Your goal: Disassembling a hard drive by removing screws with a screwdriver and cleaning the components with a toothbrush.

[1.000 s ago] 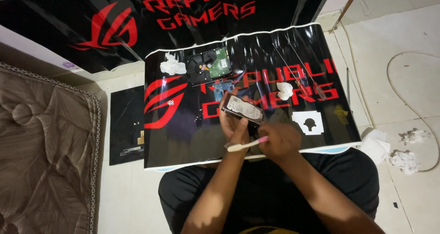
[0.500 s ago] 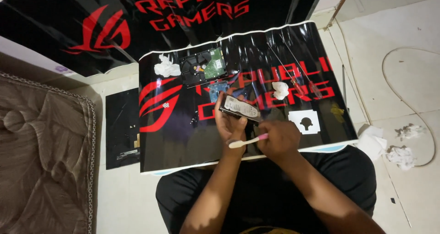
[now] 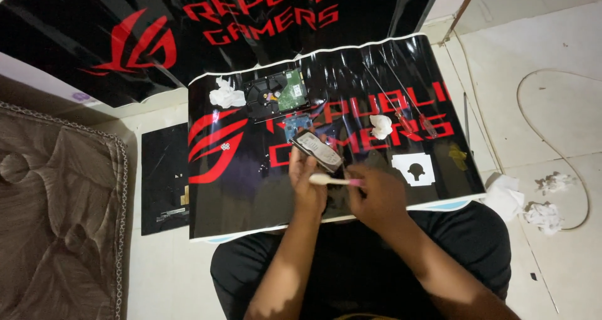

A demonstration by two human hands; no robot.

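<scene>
At frame centre, above the glossy black-and-red mat (image 3: 251, 188), we log our left hand (image 3: 307, 182) grasping a silver hard-drive cover (image 3: 318, 150), long axis running from upper left to lower right. Our right hand (image 3: 376, 197) pinches a toothbrush (image 3: 332, 180), bristle end pointing left. Since a second ago both hands sit slightly lower in frame; the grips are unchanged. Upper centre: opened drive (image 3: 276, 94), white tissue (image 3: 226, 96).

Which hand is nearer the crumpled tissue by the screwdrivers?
Right. The right hand sits just below the tissue, holding a toothbrush; the left hand is farther left, holding a metal part.
</scene>
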